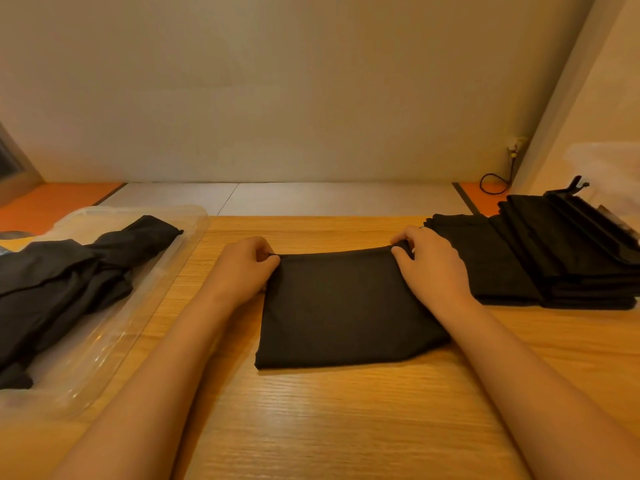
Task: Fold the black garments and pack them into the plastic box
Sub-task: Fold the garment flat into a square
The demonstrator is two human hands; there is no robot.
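A folded black garment [343, 306] lies flat on the wooden table [329, 420] in front of me. My left hand [244, 265] pinches its far left corner. My right hand [429, 263] pinches its far right corner. On the left stands a clear plastic box [114, 327] with crumpled black garments [69, 275] inside. A stack of black garments [540, 258] rests on the table at the right.
A pale wall rises beyond the table's far edge. A black cable [493, 183] hangs from a socket at the back right. Another clear plastic container [609, 168] stands behind the right stack. Bare wood fills the near part of the table.
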